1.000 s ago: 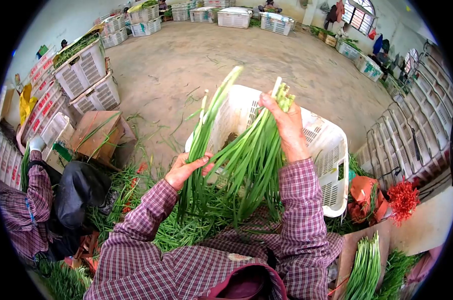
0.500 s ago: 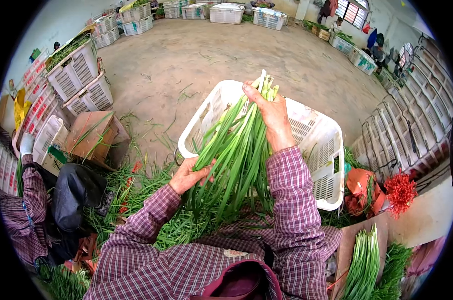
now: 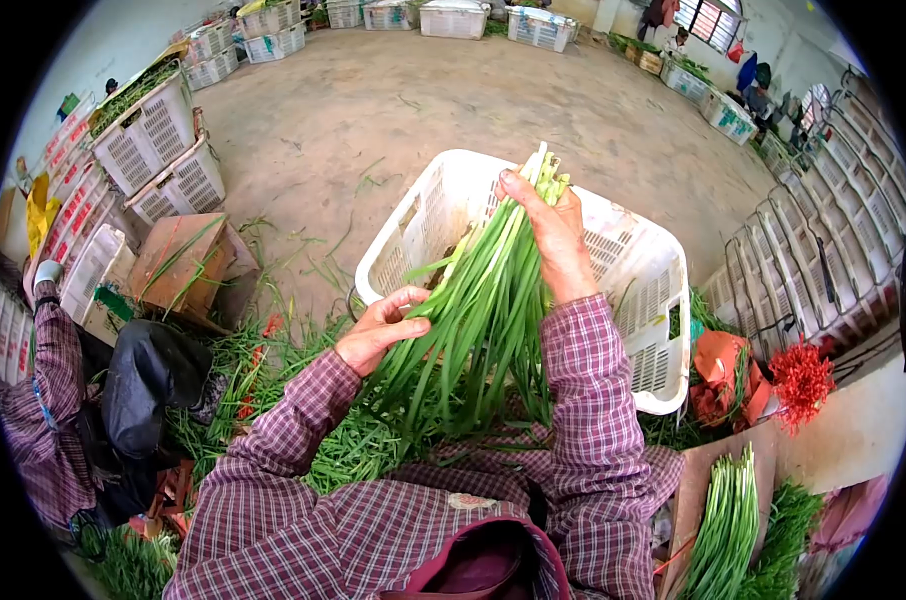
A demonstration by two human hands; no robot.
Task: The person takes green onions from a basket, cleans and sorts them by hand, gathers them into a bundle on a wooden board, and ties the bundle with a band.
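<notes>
My right hand (image 3: 556, 238) is closed around the pale stem ends of a bunch of long green leafy stalks (image 3: 483, 300), whose leaves hang down toward my lap. On the left side of the bunch, my left hand (image 3: 383, 330) has its fingers and thumb apart, touching the leaves at its edge. Behind and below the bunch stands a white perforated crate (image 3: 663, 340). More loose green stalks (image 3: 358, 455) lie in front of me under my forearms.
At the left sits a co-worker in a plaid sleeve (image 3: 58, 350), beside a cardboard box (image 3: 181, 262) and stacked crates (image 3: 148, 135). Red ties (image 3: 801, 385) and a laid-out bundle of stalks (image 3: 723, 525) are at the right. Nested crates (image 3: 813, 250) line the right side.
The stalks my left hand held apart one second ago now lie with the bunch in my right hand. My left hand has opened its fingers at the bunch's side.
</notes>
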